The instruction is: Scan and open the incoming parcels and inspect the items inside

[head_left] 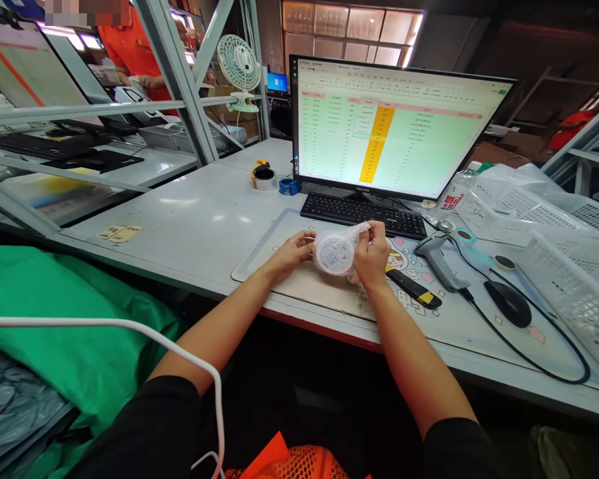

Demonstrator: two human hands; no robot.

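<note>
A round item in bubble wrap is held up just over the front of the printed desk mat. My left hand grips its left side, fingers curled against the wrap. On the other side my right hand is closed on the gathered upper-right end of the wrap. What lies inside the wrap cannot be made out clearly. A black and yellow utility knife lies on the mat beside my right wrist. Behind the hands is a black keyboard.
A monitor stands behind the keyboard. To the right are a barcode scanner, a mouse and white plastic baskets. Tape rolls sit at the back left. A white tube crosses near my left arm. Another person stands beyond the frame.
</note>
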